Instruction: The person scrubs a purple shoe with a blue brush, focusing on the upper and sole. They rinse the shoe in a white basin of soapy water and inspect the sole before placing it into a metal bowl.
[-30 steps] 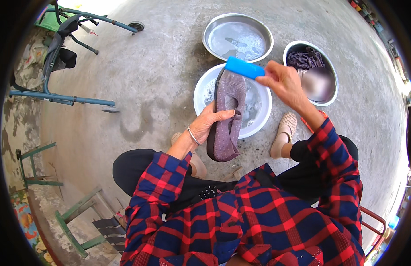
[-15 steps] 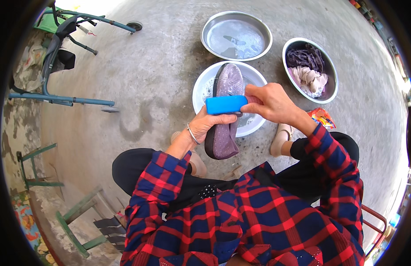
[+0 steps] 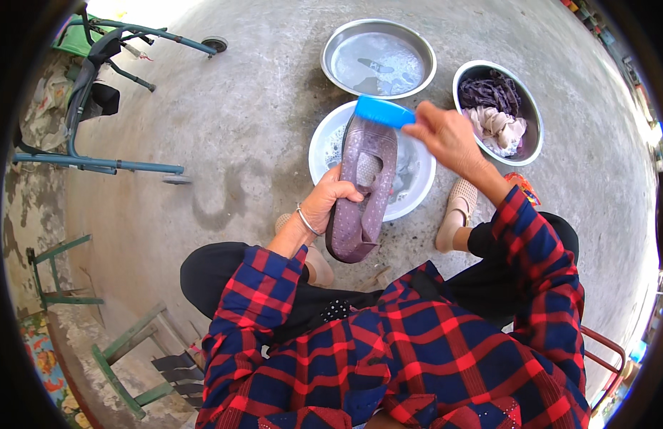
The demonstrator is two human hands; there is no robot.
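Blue brush (image 3: 383, 113) shifted since prev. frame, mid-length to far end of purple shoe (image 3: 360, 214); R hand (image 3: 446, 137) grips brush, bristles hidden; L hand (image 3: 328, 199) clasps shoe's side, fingers part. hidden; shoe blocks view of white basin (image 3: 415, 189); red packet (image 3: 524, 187) part. behind R forearm

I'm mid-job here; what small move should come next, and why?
Probably draw the brush back toward the shoe's opening: the right hand has it across the far end, while the left hand grips the side, partly over the white basin.
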